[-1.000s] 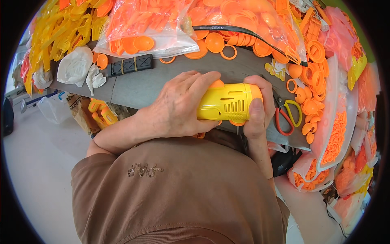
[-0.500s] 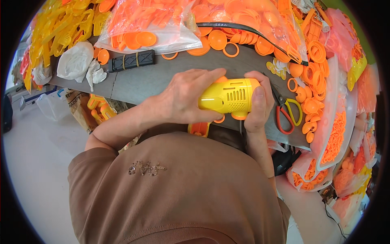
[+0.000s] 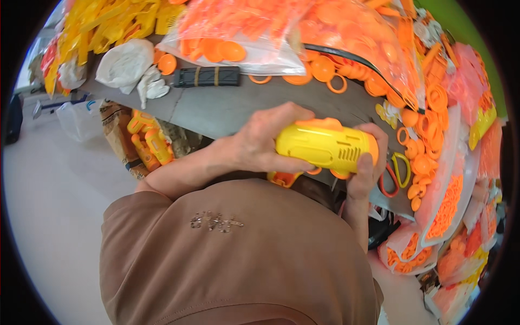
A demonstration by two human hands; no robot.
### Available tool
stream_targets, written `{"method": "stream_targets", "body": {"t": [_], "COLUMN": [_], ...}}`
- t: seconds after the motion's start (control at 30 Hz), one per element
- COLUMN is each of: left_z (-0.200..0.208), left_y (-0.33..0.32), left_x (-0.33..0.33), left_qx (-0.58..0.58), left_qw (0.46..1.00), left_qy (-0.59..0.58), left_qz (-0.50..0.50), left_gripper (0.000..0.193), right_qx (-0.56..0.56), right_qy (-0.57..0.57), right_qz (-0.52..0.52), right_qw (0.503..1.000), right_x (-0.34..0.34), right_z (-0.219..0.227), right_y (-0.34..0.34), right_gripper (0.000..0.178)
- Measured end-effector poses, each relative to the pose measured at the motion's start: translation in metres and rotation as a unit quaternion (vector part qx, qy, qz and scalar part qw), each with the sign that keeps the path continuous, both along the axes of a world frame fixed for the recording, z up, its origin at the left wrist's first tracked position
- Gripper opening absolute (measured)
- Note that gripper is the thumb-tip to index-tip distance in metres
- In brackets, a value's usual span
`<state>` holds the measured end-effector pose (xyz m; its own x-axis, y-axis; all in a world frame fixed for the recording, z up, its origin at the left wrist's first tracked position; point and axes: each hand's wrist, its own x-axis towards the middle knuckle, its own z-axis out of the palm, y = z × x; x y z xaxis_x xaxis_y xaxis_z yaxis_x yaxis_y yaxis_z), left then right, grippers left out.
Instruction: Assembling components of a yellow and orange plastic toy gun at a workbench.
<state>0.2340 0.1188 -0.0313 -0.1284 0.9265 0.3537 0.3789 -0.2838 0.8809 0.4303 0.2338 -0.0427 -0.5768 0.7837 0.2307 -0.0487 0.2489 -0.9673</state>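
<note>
Both hands grip a yellow plastic toy housing (image 3: 319, 145) with vent slots in its side and orange parts along its top, underside and right end. My left hand (image 3: 271, 138) wraps around its left end, thumb low along the side. Around the orange right end closes my right hand (image 3: 369, 168), with its thumb on the near side. Just below the housing, by my lap, a yellow-and-orange plastic piece (image 3: 284, 179) is partly hidden. Scissors (image 3: 400, 170) with one red and one yellow handle lie to the right of my right hand, partly covered by it.
Clear bags of orange parts (image 3: 238, 32) line the back of the grey table (image 3: 200, 111). A black block with bands (image 3: 207, 77) lies before them. Loose orange rings and cups (image 3: 420, 146) are heaped at right. A paper bag (image 3: 119, 135) at left holds yellow-and-orange toys.
The housing has rolled and tilted in my hands, showing more of its long side and an orange part on top. The whole view has shifted, with the table appearing farther right.
</note>
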Motion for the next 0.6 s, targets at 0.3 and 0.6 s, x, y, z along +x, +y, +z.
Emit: {"method": "stream_targets", "body": {"t": [0.3, 0.6], "left_z": [0.000, 0.028], "left_y": [-0.010, -0.024], "left_x": [0.002, -0.171], "left_qx": [0.065, 0.040], "left_qw": [0.992, 0.864], "left_qy": [0.028, 0.145], "left_qz": [0.106, 0.480], "left_gripper": [0.064, 0.021], "right_qx": [-0.020, -0.056], "right_qy": [0.010, 0.092], "right_qz": [0.008, -0.105], "right_qw": [1.000, 0.989], "right_x": [-0.009, -0.004], "right_z": [0.006, -0.003], "right_y": [-0.001, 0.008], "right_gripper": [0.050, 0.044]}}
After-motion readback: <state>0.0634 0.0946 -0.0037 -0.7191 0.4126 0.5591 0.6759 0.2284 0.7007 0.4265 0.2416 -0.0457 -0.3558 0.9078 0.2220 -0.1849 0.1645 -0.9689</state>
